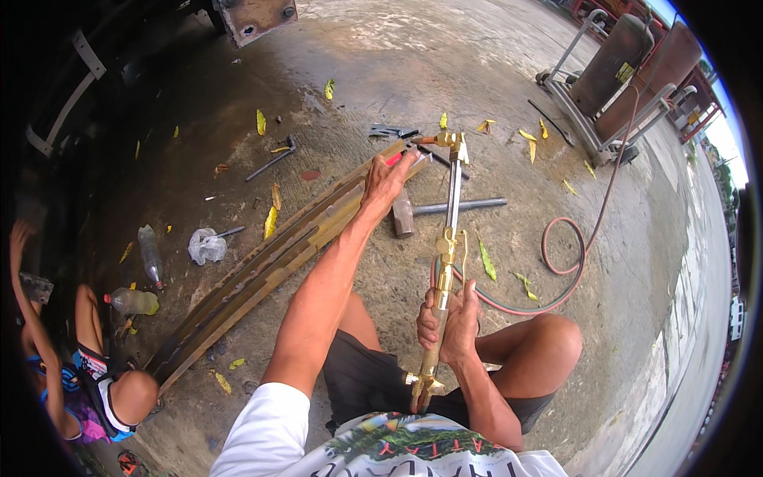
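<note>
My right hand (450, 322) is wrapped round the handle of a brass cutting torch (451, 203), which stretches upward from my lap with its nozzle bent to the left. My left hand (385, 181) is closed at the far end of a stack of long, curved leaf springs (274, 246), close to the nozzle. Between its fingers shows a small red object (393, 159), mostly covered, whose kind I cannot make out. No flame is visible at the tip. Just right of my left wrist lies a sledgehammer (404, 216), its dark handle pointing right.
Twin hoses (556, 306) curl along the concrete toward gas cylinders (612, 67) on a cart. Pliers (393, 129), a dark metal bar (270, 159), a plastic bag (207, 246) and bottles (149, 254) lie around. Another person (103, 381) sits at lower left. A bolted metal part (258, 16) overhangs above.
</note>
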The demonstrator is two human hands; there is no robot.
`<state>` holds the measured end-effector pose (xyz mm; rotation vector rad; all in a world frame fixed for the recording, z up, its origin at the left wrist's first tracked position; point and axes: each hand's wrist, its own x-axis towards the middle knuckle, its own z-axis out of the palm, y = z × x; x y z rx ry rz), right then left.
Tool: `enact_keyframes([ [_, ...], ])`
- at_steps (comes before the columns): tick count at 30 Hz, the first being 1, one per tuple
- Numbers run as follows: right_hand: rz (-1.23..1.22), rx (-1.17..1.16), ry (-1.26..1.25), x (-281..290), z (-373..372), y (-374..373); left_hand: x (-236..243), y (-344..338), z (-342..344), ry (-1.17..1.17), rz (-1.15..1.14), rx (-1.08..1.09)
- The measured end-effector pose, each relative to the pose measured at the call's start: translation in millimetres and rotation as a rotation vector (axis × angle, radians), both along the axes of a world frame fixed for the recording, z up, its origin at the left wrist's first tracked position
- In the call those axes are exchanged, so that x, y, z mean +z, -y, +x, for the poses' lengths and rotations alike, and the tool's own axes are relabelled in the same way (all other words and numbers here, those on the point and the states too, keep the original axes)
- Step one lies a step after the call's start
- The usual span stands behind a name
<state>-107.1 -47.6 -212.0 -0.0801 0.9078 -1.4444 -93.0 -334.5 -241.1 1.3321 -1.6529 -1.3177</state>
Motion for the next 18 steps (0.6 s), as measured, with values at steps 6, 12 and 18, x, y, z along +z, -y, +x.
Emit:
enact_keyframes([
  [6,-0.009,-0.03,-0.041,1,-2,1,-53,-47,-1,-0.22,0.556,-0.231],
  [12,-0.01,-0.11,-0.058,3,-8,2,-59,-168,69,-0.316,0.71,-0.494],
  [18,0.01,-0.211,-0.196,5,-21,7,22,-200,107,-0.147,-0.001,-0.493],
])
